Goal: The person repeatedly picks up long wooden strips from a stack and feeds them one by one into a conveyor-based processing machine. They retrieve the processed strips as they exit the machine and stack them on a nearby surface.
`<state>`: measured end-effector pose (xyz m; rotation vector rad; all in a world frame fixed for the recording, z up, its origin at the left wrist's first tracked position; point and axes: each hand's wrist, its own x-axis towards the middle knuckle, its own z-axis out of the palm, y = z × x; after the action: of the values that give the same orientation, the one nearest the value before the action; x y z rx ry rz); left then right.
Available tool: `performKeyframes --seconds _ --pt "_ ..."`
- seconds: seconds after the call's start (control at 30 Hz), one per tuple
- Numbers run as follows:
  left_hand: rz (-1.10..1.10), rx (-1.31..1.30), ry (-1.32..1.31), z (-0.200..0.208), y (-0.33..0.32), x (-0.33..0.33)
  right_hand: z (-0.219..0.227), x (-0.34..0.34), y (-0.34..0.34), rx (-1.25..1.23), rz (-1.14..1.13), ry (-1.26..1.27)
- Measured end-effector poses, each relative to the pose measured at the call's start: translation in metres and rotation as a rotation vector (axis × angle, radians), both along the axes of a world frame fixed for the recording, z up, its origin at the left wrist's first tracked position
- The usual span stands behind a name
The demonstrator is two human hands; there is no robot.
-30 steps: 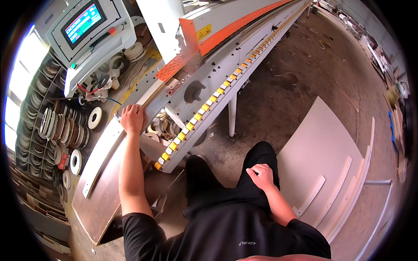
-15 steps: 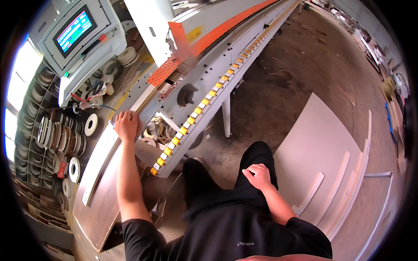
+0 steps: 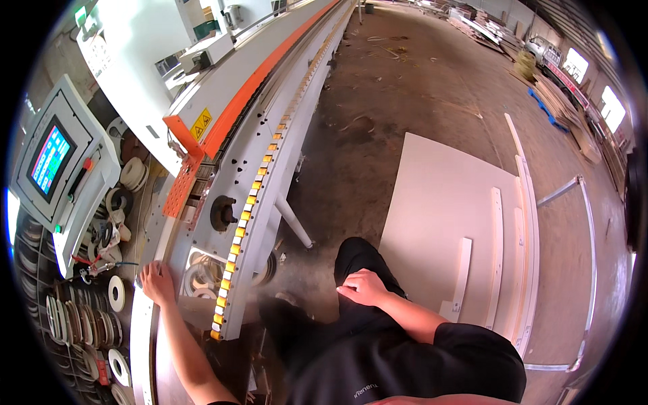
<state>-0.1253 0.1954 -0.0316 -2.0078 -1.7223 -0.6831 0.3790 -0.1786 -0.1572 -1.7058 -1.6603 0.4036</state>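
Note:
My left hand is closed over a long white strip at the infeed end of a long machine. The strip lies along the machine's left side and runs down out of the picture past my forearm. Its underside is hidden, and so are my fingertips. An orange perforated plate sits just ahead of that hand. On my thigh rests my right hand, fingers curled in and nothing visible in them. Beside my left hand, a row of yellow and white rollers runs along the machine's edge.
A control panel with a lit screen stands at the left, above rolls of edge banding. To my right a large pale board carries several narrow white strips. A metal frame stands beyond it.
The view has swung to the right, so the machine and panel sit further left and more of the hall shows. My left hand stays on the strip, my right on the thigh.

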Motion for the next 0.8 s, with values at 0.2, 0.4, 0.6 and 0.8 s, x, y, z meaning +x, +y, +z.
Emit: performKeyframes --seconds 0.2,0.4,0.6,0.8 --pt "-0.023 0.027 0.006 -0.001 -0.001 -0.002 0.001 0.000 0.001 0.003 0.016 0.001" --pt "-0.027 0.026 -0.013 -0.003 -0.002 -0.002 -0.002 0.001 0.001 -0.006 0.021 -0.011" --pt "-0.017 0.020 -0.021 -0.004 -0.001 -0.009 0.003 0.000 0.004 -0.033 0.024 -0.039" --pt "-0.010 0.021 -0.009 0.001 -0.002 -0.001 0.002 0.000 0.005 -0.037 0.036 -0.033"
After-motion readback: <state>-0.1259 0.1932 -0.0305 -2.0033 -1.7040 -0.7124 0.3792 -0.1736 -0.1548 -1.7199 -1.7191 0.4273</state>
